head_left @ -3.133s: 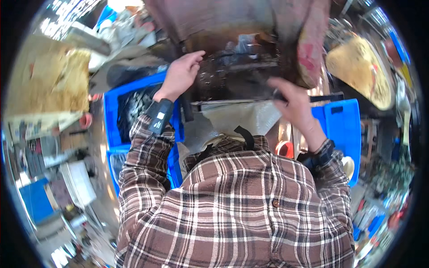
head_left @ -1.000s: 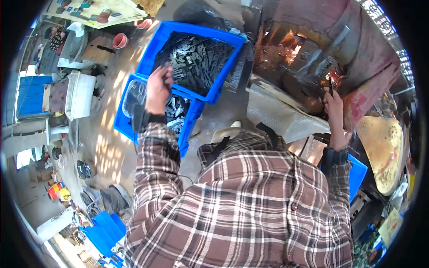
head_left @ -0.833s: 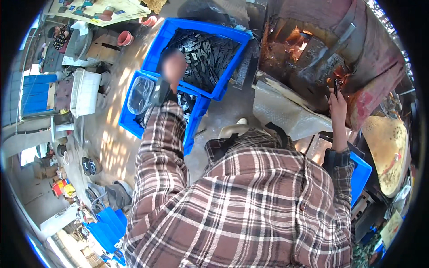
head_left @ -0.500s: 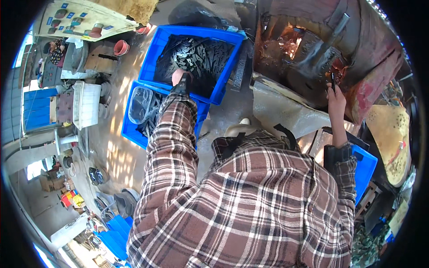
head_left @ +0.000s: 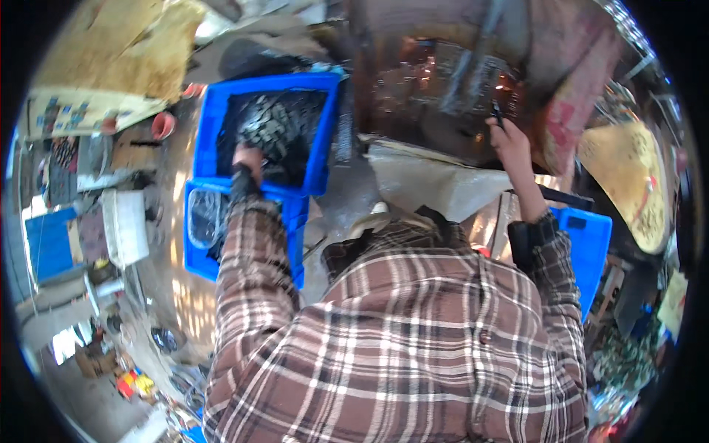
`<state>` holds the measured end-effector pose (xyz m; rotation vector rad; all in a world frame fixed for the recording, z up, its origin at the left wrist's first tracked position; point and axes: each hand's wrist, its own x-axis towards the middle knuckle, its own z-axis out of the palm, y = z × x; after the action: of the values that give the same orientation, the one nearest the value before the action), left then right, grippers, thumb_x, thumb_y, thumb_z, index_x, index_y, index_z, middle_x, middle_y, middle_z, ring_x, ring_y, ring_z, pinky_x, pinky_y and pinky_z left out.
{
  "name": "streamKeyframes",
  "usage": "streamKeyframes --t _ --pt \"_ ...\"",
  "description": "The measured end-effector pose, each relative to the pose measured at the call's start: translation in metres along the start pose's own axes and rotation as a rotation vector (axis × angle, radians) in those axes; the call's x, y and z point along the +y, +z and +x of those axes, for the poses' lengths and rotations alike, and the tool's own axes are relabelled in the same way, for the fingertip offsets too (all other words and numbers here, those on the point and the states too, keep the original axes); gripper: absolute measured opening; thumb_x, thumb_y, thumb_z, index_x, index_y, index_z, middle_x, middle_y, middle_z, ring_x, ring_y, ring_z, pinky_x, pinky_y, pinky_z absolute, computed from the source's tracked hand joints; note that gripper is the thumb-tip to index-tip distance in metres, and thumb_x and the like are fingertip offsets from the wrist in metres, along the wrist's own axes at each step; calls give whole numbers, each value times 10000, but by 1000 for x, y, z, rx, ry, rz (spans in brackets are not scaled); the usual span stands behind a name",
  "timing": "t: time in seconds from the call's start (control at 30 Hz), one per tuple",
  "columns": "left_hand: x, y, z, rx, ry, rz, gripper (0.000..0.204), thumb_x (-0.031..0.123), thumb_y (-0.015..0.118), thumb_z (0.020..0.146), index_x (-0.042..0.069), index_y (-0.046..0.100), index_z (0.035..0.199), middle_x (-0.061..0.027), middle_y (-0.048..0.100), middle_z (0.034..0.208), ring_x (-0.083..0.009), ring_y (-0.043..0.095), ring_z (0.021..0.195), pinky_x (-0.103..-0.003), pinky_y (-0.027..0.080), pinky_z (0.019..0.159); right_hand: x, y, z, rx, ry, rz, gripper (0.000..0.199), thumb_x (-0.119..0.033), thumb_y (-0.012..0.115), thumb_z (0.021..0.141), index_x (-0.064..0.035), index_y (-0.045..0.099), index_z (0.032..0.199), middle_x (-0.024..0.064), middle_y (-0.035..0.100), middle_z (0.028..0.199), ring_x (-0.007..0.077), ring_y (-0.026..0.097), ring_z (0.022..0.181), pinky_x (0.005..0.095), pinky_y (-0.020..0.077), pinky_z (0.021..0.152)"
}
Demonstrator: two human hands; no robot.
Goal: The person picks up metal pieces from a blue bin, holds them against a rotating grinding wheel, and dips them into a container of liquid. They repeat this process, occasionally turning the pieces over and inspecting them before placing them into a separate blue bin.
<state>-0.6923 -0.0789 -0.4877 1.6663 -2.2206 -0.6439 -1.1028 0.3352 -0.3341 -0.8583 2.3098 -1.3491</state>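
My left hand [head_left: 249, 161] reaches down into a large blue crate [head_left: 323, 131] that holds a heap of flat grey metal pieces [head_left: 270, 127]. Motion smears its fingers, and I cannot make out whether they grip a piece. On the right, the fingers of my right hand [head_left: 511, 144] are closed round a dark, slender tool [head_left: 497, 113] whose kind is unclear. Its tip points into the wet, brown interior of a machine bay [head_left: 436, 96], close to a small orange glow. Both forearms wear checked sleeves with dark cuffs.
A second blue crate [head_left: 294, 229] with a clear plastic tub [head_left: 207, 218] adjoins the first. The machine's pale front ledge [head_left: 425, 177] lies before me. Another blue bin [head_left: 583, 255] stands by my right forearm. A control panel [head_left: 88, 114] is at upper left.
The whole view has shifted, so the crates and machine appear farther left. My left hand has moved deeper into the crate. The orange glow in the machine has dimmed; my right hand keeps its tool.
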Motion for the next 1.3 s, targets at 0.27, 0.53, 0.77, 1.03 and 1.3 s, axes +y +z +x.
streamKeyframes --t 0.27,0.53,0.77,1.03,1.3 --pt "107 -80 -62 -75 -179 -1288 169 269 544 978 104 518 1003 -7 539 709 -114 449 523 -270 414 485 -18 -11 -5 -282 243 517 194 -201 541 973 -79 603 1109 -39 482 688 21 354 485 187 259 427" --pt "188 -75 -92 -439 -152 -1274 116 221 595 954 118 559 993 65 465 671 -11 336 487 -176 232 409 -21 -14 -8 -350 248 537 206 -225 537 987 -94 591 1137 -80 401 677 11 269 493 191 188 438" --pt "215 -57 -93 -476 -11 -1156 16 118 529 938 111 521 926 34 486 709 -47 410 543 -202 298 438 -34 -15 10 -2 120 196 284 -300 630 913 -25 664 976 -35 524 687 43 440 578 229 351 510" --pt "228 -63 -123 -334 224 -1101 575 -13 427 938 149 330 1481 -74 625 1015 -96 573 663 -208 456 520 -107 -29 100 415 -456 -197 402 -358 612 905 -16 632 1116 182 684 954 304 659 909 380 492 801" --pt "242 -40 -138 -304 543 -873 347 -115 483 893 87 699 1073 -9 593 893 -89 519 684 -216 429 598 -150 -10 145 412 -474 -553 405 -403 578 917 -90 619 1170 213 679 956 385 644 939 445 498 820"
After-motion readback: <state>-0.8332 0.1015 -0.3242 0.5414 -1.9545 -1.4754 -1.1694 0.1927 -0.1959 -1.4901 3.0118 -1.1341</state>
